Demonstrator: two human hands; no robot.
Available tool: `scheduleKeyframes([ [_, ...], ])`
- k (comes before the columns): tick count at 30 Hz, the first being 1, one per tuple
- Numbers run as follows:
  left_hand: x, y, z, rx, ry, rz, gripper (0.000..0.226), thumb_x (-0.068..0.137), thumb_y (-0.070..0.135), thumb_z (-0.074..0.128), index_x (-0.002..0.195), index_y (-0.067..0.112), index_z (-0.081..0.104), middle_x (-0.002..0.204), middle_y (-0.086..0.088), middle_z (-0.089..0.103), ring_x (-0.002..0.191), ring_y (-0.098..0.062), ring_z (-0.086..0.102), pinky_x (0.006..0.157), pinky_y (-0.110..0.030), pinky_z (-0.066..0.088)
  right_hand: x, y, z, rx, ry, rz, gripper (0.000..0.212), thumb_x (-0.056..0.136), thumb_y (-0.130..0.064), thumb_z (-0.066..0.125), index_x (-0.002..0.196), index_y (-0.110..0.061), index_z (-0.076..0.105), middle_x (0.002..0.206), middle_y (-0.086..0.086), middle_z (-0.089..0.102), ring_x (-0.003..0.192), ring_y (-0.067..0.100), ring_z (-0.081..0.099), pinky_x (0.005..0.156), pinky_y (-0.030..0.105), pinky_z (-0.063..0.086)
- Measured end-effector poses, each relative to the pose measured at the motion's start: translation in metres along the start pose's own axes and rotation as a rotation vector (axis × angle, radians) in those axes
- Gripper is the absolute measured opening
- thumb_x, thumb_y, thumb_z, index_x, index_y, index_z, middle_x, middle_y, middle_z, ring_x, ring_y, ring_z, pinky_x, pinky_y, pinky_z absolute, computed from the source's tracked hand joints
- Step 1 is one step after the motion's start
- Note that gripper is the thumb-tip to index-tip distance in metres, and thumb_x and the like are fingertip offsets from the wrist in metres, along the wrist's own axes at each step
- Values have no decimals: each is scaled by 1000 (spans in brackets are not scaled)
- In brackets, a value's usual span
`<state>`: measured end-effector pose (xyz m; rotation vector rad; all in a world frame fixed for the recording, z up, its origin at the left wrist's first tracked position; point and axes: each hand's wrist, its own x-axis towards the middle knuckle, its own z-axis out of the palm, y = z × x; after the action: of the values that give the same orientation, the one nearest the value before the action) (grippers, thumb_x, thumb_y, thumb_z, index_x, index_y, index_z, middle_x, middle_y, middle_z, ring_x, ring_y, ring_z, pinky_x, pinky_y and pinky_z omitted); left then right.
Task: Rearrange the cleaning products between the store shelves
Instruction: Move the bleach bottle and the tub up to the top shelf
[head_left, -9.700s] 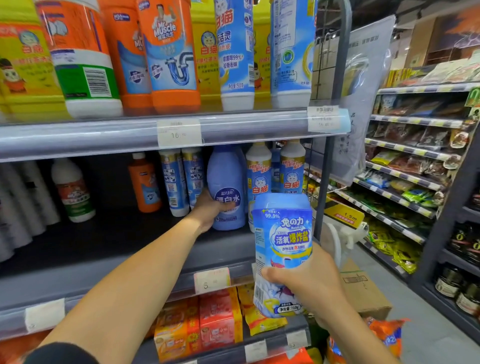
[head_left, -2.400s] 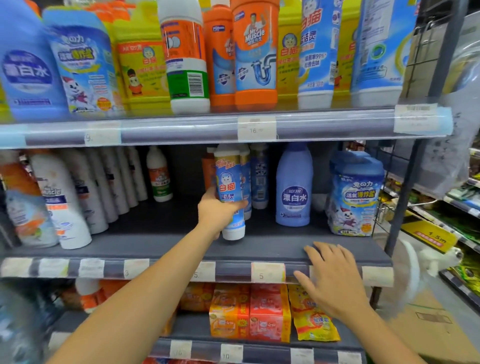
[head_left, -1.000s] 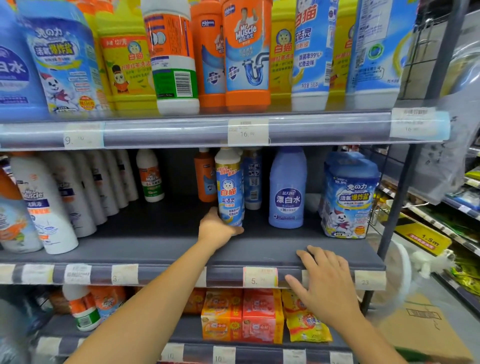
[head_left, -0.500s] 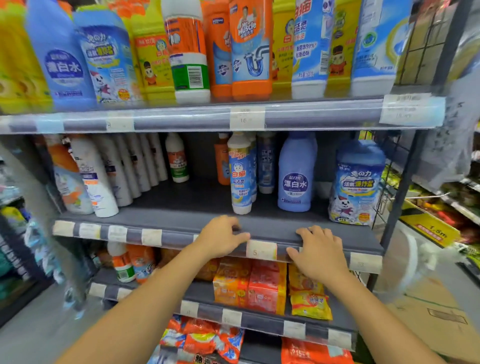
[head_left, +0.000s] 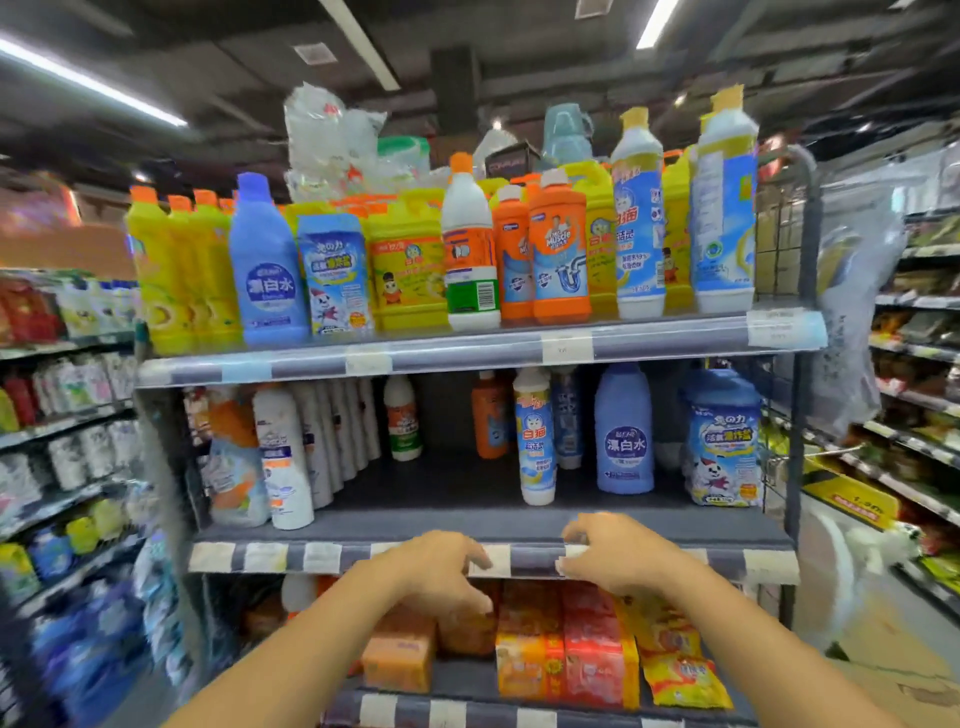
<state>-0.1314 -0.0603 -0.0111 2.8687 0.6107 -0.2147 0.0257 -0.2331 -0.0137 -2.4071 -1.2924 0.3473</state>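
The middle shelf (head_left: 467, 512) carries a slim white-and-blue cleaner bottle (head_left: 535, 441), a lavender bleach bottle (head_left: 623, 431) and a blue powder tub (head_left: 724, 441). On the top shelf (head_left: 467, 345) stand yellow, orange, white and blue bottles, among them a second lavender bleach bottle (head_left: 267, 265) and a second powder tub (head_left: 337, 275). My left hand (head_left: 441, 566) hovers in front of the middle shelf's price strip, fingers curled, holding nothing. My right hand (head_left: 608, 553) has its fingertips at the same strip.
White spray bottles (head_left: 283, 457) line the left of the middle shelf. Orange and red packs (head_left: 566, 649) fill the lower shelf. Other stocked racks stand at far left and right. A cardboard box (head_left: 883, 660) lies on the floor at lower right.
My left hand has let go of the slim white-and-blue bottle and dropped back to the shelf edge. The view has pulled back and tilted up, taking in the whole top shelf and ceiling.
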Motion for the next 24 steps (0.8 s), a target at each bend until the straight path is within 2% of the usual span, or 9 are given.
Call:
scheduleKeyframes([
  [3,-34,-24,-23,7,17,15,56,84,47,68,135,27,57,138,5,58,122,-16,56,91,-24,42,-9,-35,-3,26,25,-33,52,86,-43,60,131,-17,58,135,2,59,111,17,61,90,27,49],
  [6,-63,-43,-43,-41,16,-11,60,78,52,68,134,34,57,133,6,61,112,-12,60,96,-29,48,-21,-66,-8,62,40,-74,50,81,-48,62,128,-29,58,124,-7,58,105,9,59,86,21,46],
  [9,-81,-52,-63,-55,49,-6,60,81,50,68,136,31,55,134,5,61,116,-9,59,100,-28,47,-29,-94,-16,57,55,-141,51,80,-50,62,127,-29,59,114,-12,54,106,7,56,89,22,45],
  [15,-98,-59,-121,-53,104,-45,58,88,46,68,141,29,51,138,2,57,122,-9,55,93,-21,39,-22,-139,-59,-17,82,-247,55,85,-45,65,134,-23,55,134,-3,56,114,12,55,96,27,45],
  [19,-104,-70,-172,-54,220,-87,57,86,46,70,138,30,53,132,3,61,112,-8,59,92,-23,44,-5,-169,-99,-41,94,-321,59,84,-47,66,136,-24,53,130,-4,56,103,11,55,85,25,44],
  [24,-108,-95,-222,17,335,-179,60,86,50,69,138,28,53,140,4,55,104,-6,52,92,-25,45,31,-214,-130,-81,171,-412,57,83,-44,69,130,-14,57,126,2,61,103,18,59,92,33,50],
])
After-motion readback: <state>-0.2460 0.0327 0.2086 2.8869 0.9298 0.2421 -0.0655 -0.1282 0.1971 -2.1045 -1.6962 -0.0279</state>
